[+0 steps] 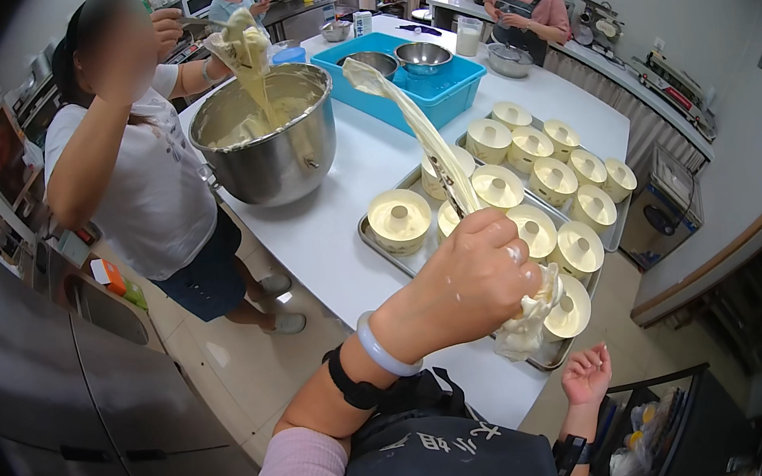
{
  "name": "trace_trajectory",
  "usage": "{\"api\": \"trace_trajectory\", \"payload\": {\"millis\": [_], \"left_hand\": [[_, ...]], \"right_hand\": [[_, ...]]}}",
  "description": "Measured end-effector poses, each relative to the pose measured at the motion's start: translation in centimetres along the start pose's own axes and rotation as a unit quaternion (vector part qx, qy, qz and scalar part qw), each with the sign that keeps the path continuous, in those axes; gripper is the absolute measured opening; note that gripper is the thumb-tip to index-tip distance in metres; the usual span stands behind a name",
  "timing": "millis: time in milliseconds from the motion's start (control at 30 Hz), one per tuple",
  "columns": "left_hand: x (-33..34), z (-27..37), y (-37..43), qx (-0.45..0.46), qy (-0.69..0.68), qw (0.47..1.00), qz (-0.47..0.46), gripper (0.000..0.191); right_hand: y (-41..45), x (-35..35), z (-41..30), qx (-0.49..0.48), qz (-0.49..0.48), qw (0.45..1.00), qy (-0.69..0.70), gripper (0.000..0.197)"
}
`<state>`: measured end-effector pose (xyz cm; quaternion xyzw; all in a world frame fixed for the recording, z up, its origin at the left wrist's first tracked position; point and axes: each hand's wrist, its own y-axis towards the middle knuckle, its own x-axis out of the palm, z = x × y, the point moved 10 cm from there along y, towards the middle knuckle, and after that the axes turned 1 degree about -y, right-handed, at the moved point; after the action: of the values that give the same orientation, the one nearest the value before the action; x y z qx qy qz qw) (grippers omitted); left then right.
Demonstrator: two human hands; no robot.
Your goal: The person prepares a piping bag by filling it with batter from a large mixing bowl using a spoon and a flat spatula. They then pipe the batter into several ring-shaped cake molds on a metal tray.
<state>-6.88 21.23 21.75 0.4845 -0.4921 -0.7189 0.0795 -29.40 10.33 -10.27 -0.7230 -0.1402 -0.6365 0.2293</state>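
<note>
My left hand (462,278), with a pale bangle at its wrist, is clenched around a plastic piping bag (420,124). The bag's long twisted part rises above my fist, and its crumpled, batter-smeared end bulges out below it. Batter dots my knuckles. Under and beyond the bag, paper ring moulds with batter, such as this near one (400,221), stand on metal baking trays (391,260). My right hand (587,375) is held off the table's near right corner, fingers loosely curled, holding nothing visible.
A co-worker (124,149) at the left lifts batter above a large steel mixing bowl (269,159). Behind the trays, a blue plastic tub (443,103) holds steel bowls (423,55). Another person (528,9) stands beyond the white table (310,247). A black shelf unit (694,421) is at lower right.
</note>
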Motion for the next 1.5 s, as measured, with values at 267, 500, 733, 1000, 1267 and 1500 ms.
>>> {"api": "trace_trajectory", "payload": {"millis": [267, 500, 733, 1000, 1267, 1500], "left_hand": [[0.4, 0.1, 0.1, 0.002, 0.007, 1.0, -0.002, 0.017], [0.3, 0.2, 0.2, 0.003, -0.001, 1.0, 0.002, 0.017], [0.2, 0.3, 0.2, 0.005, 0.0, 1.0, 0.003, 0.018], [0.3, 0.1, 0.1, 0.001, 0.005, 1.0, -0.001, 0.019], [0.5, 0.2, 0.2, 0.007, 0.026, 1.0, -0.014, 0.013], [0.6, 0.2, 0.2, 0.002, 0.003, 1.0, -0.002, 0.017]], "right_hand": [[0.1, -0.6, -0.3, 0.002, 0.009, 1.0, 0.02, 0.022], [-0.1, -0.8, -0.4, -0.005, 0.007, 1.0, 0.01, 0.021], [-0.9, -2.7, -1.3, -0.086, 0.128, 0.987, 0.043, 0.021], [-1.1, -2.3, -0.7, -0.076, 0.137, 0.985, 0.071, 0.022], [-1.1, -3.1, -1.2, -0.076, 0.138, 0.985, 0.07, 0.023], [-1.5, -2.5, -0.8, -0.086, 0.149, 0.983, 0.056, 0.023]]}}
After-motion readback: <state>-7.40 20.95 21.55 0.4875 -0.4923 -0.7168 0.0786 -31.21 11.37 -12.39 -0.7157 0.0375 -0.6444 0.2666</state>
